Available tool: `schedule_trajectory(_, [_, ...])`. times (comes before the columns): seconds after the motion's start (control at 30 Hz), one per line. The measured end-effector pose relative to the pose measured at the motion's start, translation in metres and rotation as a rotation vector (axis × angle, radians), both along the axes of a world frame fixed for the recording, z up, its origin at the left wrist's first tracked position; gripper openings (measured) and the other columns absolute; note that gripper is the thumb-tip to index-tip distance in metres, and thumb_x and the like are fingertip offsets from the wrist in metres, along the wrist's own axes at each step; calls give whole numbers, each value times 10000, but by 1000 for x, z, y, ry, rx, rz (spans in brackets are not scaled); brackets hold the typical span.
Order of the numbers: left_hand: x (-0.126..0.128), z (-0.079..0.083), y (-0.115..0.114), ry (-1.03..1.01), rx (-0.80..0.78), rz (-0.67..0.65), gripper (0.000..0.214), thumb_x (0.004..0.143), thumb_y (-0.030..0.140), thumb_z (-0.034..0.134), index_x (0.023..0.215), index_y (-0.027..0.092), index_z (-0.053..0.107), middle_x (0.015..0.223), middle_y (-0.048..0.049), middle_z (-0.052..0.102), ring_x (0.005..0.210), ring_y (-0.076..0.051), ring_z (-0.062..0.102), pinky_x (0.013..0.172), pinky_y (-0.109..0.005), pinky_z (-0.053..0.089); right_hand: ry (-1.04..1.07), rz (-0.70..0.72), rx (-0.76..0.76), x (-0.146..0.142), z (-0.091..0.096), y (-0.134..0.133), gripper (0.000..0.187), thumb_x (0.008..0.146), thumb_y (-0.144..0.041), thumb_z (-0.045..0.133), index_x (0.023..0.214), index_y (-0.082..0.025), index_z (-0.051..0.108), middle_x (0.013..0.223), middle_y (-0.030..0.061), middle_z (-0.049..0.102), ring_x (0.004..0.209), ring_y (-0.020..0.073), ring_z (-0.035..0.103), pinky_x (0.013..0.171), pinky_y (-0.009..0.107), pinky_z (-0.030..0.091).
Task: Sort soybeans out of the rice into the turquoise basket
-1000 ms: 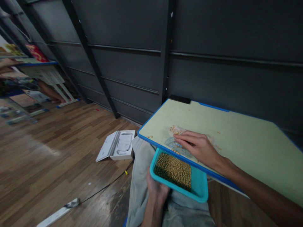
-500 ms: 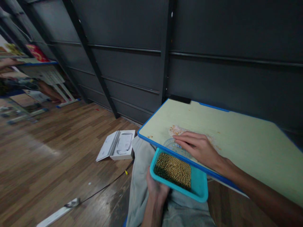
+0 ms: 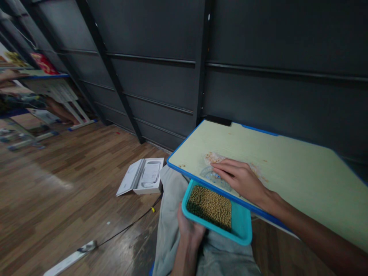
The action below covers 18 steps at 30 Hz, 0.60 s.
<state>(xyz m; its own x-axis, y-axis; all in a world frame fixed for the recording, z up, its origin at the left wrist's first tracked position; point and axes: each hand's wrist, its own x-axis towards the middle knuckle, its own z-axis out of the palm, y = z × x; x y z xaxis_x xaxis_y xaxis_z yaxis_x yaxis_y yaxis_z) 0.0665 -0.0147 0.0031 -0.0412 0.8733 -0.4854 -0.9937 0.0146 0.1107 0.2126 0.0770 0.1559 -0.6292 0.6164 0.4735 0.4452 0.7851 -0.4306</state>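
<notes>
Table edge (image 3: 201, 183): the few beans seen above the tray a second ago are gone; probably they were swept in, so less is left to be cleared.
Tray (image 3: 240, 220): beans (image 3: 211, 207) are held inside, just below the edge.
Left hand (image 3: 189, 228): clamped on the tray from beneath.
Right hand (image 3: 243, 179): fingers held together over the tabletop; whether anything is pinched cannot be told.

Our right arm (image 3: 313, 229) slants in from the lower right, its right grip (image 3: 240, 178) palm-down, fingers drawn together, thumb close below them. Our left forearm (image 3: 184, 255) rises from below, the left grip (image 3: 190, 227) turned up, fingers mostly hidden.
</notes>
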Motion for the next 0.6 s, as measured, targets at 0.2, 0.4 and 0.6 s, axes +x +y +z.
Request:
schedule_trajectory(0.2, [0, 0, -1, 1, -16, -1, 275, 819, 299, 592, 941, 131, 772, 945, -118, 781, 984, -296, 705, 1005, -465, 483, 25, -35, -6, 6, 4, 4, 258, 961, -186, 569, 1165, -235, 719, 1124, 55, 738, 1014, 197, 692, 907, 377, 561])
schedule_trajectory(0.4, [8, 2, -3, -67, 9, -58, 309, 827, 275, 555, 1018, 149, 763, 1025, -124, 770, 1080, -308, 672, 1012, -479, 476, 112, 12, -18, 19, 4, 3, 220, 935, -194, 610, 1112, -212, 739, 1021, 48, 757, 906, 165, 698, 812, 325, 562])
schedule_trajectory(0.6, [9, 9, -1, -48, 16, -77, 306, 829, 281, 553, 983, 126, 767, 1057, -149, 760, 1107, -306, 658, 1013, -467, 477, 92, 58, -11, 24, 4, 3, 195, 909, -182, 624, 1050, -191, 758, 933, 58, 768, 808, 166, 702, 722, 312, 556])
